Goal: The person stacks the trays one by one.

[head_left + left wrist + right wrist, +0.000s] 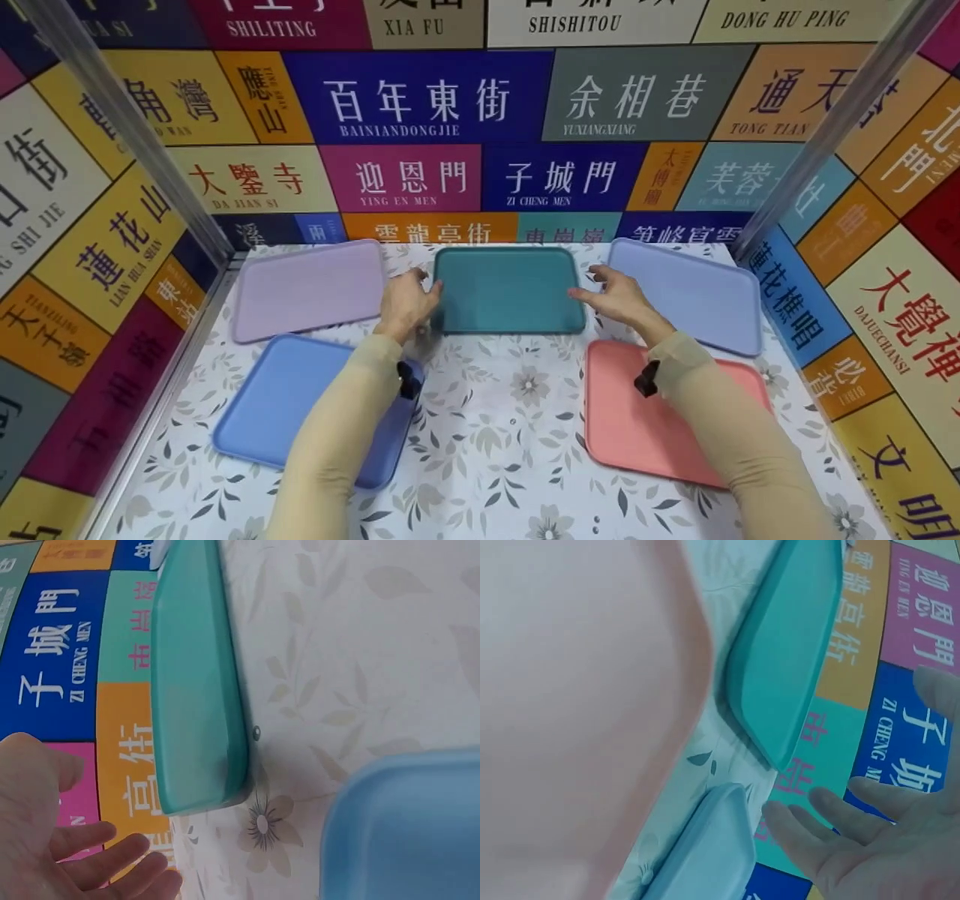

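A teal tray lies flat at the back middle of the table, between the two hands. My left hand is at its left edge, thumb close to the rim and fingers loosely spread; in the left wrist view the hand holds nothing. On the other side, my right hand has its thumb at the tray's right rim and its fingers apart. The right wrist view shows that hand with fingers extended, near the corner of the teal tray.
A lilac tray lies back left, a blue tray front left under the left forearm. Back right is a periwinkle tray; a coral tray sits below the right forearm. Sign-printed walls enclose the floral tabletop.
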### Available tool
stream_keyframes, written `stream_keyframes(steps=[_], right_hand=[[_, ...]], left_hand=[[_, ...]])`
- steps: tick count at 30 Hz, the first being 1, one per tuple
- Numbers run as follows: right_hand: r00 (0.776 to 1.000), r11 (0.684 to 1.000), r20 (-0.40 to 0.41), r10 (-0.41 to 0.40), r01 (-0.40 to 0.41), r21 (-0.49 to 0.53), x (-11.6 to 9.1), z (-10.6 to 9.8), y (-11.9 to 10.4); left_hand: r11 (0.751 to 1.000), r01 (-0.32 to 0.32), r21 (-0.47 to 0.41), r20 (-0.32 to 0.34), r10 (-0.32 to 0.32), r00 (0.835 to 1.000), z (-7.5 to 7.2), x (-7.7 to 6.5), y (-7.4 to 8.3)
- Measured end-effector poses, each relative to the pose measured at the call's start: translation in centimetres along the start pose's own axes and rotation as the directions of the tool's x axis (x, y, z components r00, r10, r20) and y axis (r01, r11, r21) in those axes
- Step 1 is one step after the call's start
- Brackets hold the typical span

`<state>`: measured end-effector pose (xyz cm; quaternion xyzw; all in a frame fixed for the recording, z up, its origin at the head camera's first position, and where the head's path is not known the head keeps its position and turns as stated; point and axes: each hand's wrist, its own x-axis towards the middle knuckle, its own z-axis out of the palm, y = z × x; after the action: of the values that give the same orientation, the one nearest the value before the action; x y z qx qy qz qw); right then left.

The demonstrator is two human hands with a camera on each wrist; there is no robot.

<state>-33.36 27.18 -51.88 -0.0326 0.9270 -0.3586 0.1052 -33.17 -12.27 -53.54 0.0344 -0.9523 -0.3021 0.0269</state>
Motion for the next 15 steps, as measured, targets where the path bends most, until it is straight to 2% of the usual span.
stream_keyframes(steps=[3, 6, 12, 15], right_hand=[[0.998, 0.993, 0.024, 0.061, -0.063, 0.095, 0.6, -0.3, -0.1], [0.990, 0.969, 0.060, 0.130, -0.139, 0.205, 1.3, -0.7, -0.1], [0.957, 0.869, 0.165, 0.240, -0.287, 0.402, 2.4, -1.1, 0.4], [0.948, 0.844, 0.194, 0.250, -0.312, 0.437, 2.8, -1.1, 0.7]], left_hand=[[0.994, 0.081, -0.076, 0.046, -0.078, 0.996, -0.1, 0.3, 0.0], [0.977, 0.161, -0.140, 0.089, -0.150, 0.985, -0.1, 0.7, -0.1], [0.960, 0.228, -0.161, 0.131, -0.208, 0.969, -0.1, 1.7, -0.2], [0.952, 0.252, -0.172, 0.160, -0.225, 0.961, 0.0, 2.0, -0.1]])
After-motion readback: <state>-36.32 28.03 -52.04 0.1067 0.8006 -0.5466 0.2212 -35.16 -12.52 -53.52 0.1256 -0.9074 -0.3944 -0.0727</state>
